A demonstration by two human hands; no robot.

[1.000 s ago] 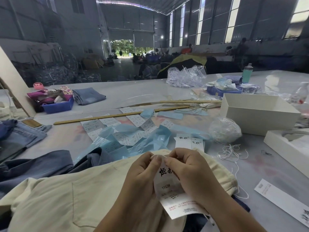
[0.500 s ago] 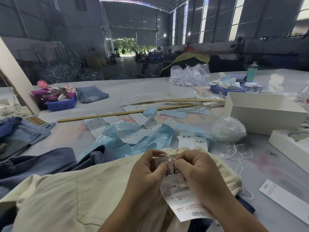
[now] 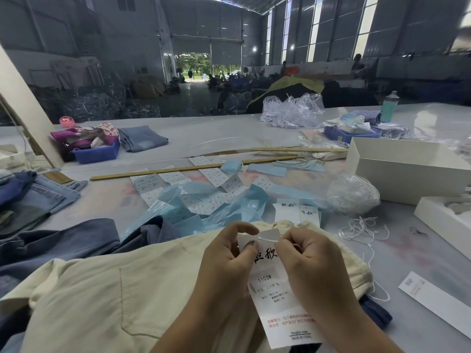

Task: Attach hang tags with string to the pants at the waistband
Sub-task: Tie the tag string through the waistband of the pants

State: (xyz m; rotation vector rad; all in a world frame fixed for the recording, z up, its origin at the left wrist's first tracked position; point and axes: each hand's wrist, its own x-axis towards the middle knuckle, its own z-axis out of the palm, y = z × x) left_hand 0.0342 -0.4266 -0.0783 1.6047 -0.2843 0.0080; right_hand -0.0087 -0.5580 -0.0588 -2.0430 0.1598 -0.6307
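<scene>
Hands, left (image 3: 226,253) and right (image 3: 309,256), pinch thin white string (image 3: 267,240) through a glossy rectangular paper tag (image 3: 277,289).

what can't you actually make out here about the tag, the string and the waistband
Head view only:
- Hang tag: small print too fine to read; both hands cover its side edges.
- String: only a short piece shows; the right hand hides its far end.
- Cream pants: the left hand and the tag hide the waistband, so any threading through it cannot be told.
- Tag's lower corner: behind the right forearm.
</scene>
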